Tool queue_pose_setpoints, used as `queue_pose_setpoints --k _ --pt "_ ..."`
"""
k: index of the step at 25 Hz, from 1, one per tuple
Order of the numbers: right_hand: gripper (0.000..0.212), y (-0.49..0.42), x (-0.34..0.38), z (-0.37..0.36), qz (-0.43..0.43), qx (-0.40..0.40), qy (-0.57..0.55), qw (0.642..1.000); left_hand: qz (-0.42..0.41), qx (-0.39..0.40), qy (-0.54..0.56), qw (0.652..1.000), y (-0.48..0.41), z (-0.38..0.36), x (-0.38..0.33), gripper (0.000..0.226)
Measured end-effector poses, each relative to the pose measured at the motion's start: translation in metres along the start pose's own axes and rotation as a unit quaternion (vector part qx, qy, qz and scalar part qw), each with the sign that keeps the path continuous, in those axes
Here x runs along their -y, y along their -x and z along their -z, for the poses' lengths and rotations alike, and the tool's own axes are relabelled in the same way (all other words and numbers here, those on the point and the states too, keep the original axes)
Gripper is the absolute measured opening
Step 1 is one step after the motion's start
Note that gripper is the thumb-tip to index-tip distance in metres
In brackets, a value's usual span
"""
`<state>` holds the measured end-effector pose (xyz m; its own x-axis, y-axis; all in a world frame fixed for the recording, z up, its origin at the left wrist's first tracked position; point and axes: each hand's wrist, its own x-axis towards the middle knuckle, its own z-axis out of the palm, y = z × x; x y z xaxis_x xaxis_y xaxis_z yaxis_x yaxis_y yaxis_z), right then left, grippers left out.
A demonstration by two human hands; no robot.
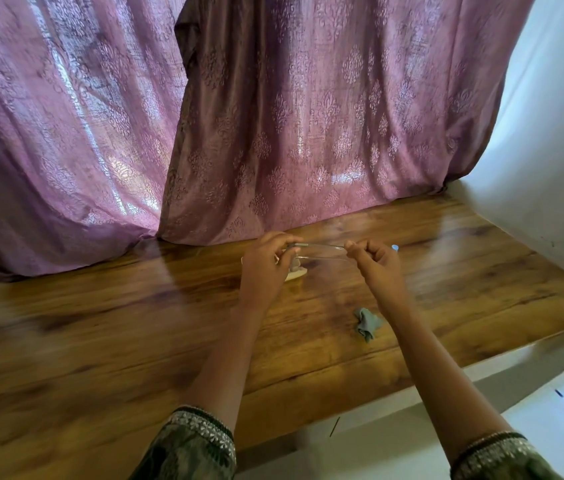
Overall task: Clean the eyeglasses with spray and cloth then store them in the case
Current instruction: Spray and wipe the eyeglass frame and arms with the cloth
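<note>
Wooden table (135, 323) before purple curtains (308, 116) carries the case (296, 274), beneath the raised eyeglasses (322, 247). Left hand (266, 261) and right hand (377, 261) each pinch one frame end with curled fingers, probably so the lenses go untouched. Cloth (367, 323) lies beside the right forearm, within reach.

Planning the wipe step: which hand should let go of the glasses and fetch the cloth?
Right, probably. The cloth lies on the table on that side, close to the right hand. The left hand, farther off, also grips the eyeglasses and could hold them alone.
</note>
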<state>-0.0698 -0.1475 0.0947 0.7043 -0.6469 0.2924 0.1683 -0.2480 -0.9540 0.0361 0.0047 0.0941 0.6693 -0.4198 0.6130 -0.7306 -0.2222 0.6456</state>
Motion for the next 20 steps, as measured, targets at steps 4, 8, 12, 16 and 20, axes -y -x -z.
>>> queue_pose_setpoints --k 4,8,12,16,20 --pt "0.020 0.000 -0.001 0.005 -0.029 0.011 0.003 0.999 -0.004 -0.011 -0.006 1.000 0.001 -0.003 0.003 0.014" --pt "0.017 -0.001 -0.004 0.014 -0.052 0.012 0.005 0.999 -0.001 -0.023 -0.024 0.999 0.001 -0.007 0.009 0.015" --pt "0.019 -0.004 -0.005 0.021 -0.056 0.013 0.010 0.998 0.008 -0.030 -0.055 0.998 -0.002 -0.012 0.009 0.018" --pt "0.019 -0.007 -0.009 0.025 -0.049 0.016 0.014 0.999 0.015 -0.047 -0.075 0.996 -0.003 -0.019 0.005 0.019" --pt "0.013 -0.010 -0.011 0.029 -0.041 0.002 0.009 0.999 0.041 -0.066 -0.078 0.994 -0.006 -0.024 0.004 0.017"
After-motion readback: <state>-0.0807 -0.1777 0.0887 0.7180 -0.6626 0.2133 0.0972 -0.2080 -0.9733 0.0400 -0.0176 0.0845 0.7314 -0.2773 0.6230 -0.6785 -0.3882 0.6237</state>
